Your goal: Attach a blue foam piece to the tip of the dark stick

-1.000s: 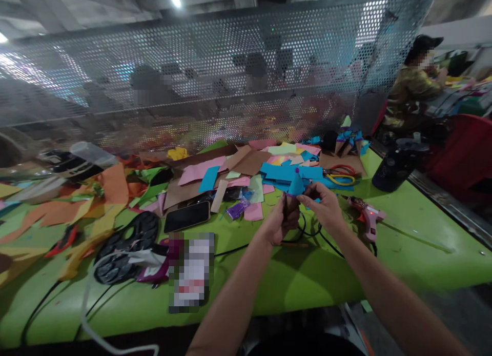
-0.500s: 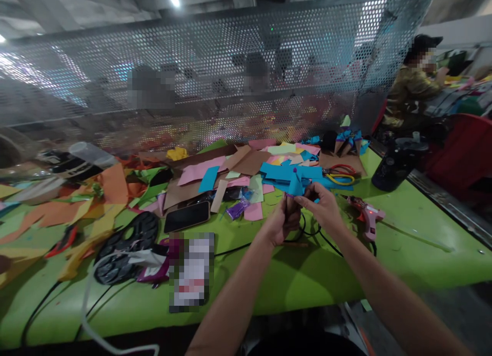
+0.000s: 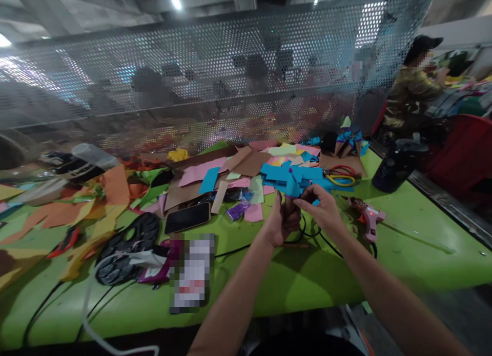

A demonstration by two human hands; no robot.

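Upright in my left hand (image 3: 280, 223) is a small paper craft piece (image 3: 292, 186), its lower part brown and its blue top pointed, with a purple dot at the tip and purple trim around the middle. The fingers of that hand wrap round the brown part. My right hand (image 3: 323, 208) pinches at the purple trim with thumb and forefinger; the exact contact is too small to make out. To the right of my hands lies a pink glue gun (image 3: 369, 220) with a lit red light. Blue paper sheets (image 3: 272, 172) lie just behind the piece.
Scissors with red and yellow handles (image 3: 340, 177) lie behind my right hand. Similar blue-topped cones (image 3: 348, 140) stand at the back, near a dark jug (image 3: 397, 163). A phone (image 3: 188, 217), a purple packet (image 3: 238, 208) and paper scraps (image 3: 115, 186) spread leftward. Black cables run beneath my hands.
The craft piece has shifted slightly left, and its blue top has turned a little. My right fingers have moved slightly along the purple trim. Both hands keep nearly the same place.
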